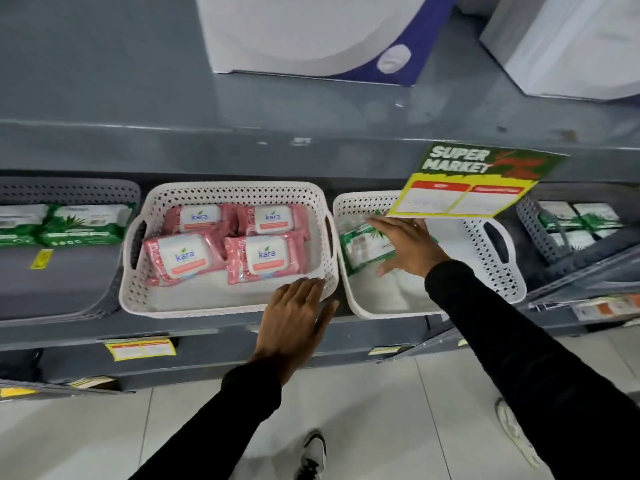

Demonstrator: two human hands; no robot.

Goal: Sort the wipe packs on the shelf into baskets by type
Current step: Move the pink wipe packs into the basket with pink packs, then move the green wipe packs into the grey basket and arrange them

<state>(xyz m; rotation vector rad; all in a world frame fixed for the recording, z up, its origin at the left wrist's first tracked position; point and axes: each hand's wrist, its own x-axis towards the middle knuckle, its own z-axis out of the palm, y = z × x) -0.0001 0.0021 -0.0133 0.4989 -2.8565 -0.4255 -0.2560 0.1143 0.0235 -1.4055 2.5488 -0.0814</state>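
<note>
**Wipe packs on shelf: two white baskets in use**

The right hand (407,245) lies flat, fingers spread, on a green wipe pack (363,245) in the right white basket (498,268); it presses rather than grips. The pack is green-edged with a white panel and leaf print, lying at the basket's back left; the hand covers its right part. Whether a second pack sits beneath cannot be told.

The left hand (294,318) is open, fingers loosely together, its fingertips resting on the front right rim of the left white basket (221,308), holding nothing.

That basket holds four pink wipe packs (225,242), each with a white lid label reading "kara" and an orange strip, set two by two, slightly overlapping.

Both baskets are perforated with side handle slots and stand side by side on the grey shelf (207,329).

More green packs lie in a grey basket (69,192) at far left and another grey basket (536,230) at far right. A "SUPER MARKET" price sign (467,188) hangs over the right white basket.
</note>
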